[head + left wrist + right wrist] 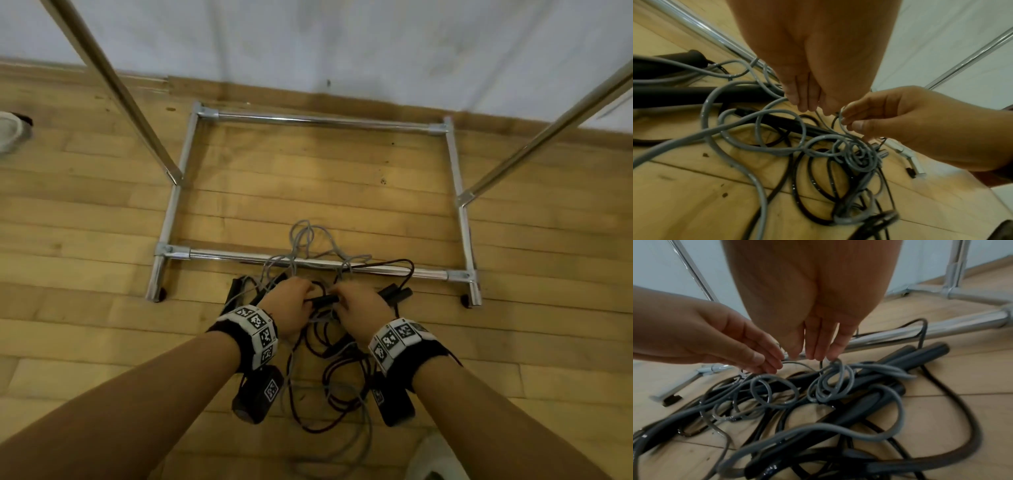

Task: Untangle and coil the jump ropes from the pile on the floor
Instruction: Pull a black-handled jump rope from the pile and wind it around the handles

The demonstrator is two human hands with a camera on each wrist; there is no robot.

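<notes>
A: Where does the pile (322, 329) lie?

B: On the wood floor (85, 219), at 6 o'clock of the head view, tight against the near bar of a chrome rack (308, 263). Grey rope (764, 146) and dark rope (813, 191) are knotted through each other; grey loops cross over the bar toward 12 o'clock, and a dark loop reaches toward 1 o'clock.

A: And the handles?

B: Black handles (920, 353) lie among the cords, one pair at 2 o'clock of the pile, others at 10 o'clock.

A: What are the hands doing?

B: Both are down in the middle of the tangle, nearly touching. The left hand (291, 305) points its fingers (803, 100) downward, held together, tips meeting a thin grey strand; whether they truly pinch it, I cannot tell. The right hand (359, 308) has its thumb and fingers (851, 116) curled round a grey loop, pinching it just above the heap.

A: Anything from the right wrist view?

B: There the right fingers (818, 344) hang straight down, close together, their tips at a small grey coil, with the left hand coming in from 9 o'clock.

A: And farther out?

B: Two slanted rack poles rise at 10 and 2 o'clock; a pale wall (342, 41) runs along 12 o'clock. Each wrist wears a band with black-and-white markers (257, 329).
</notes>
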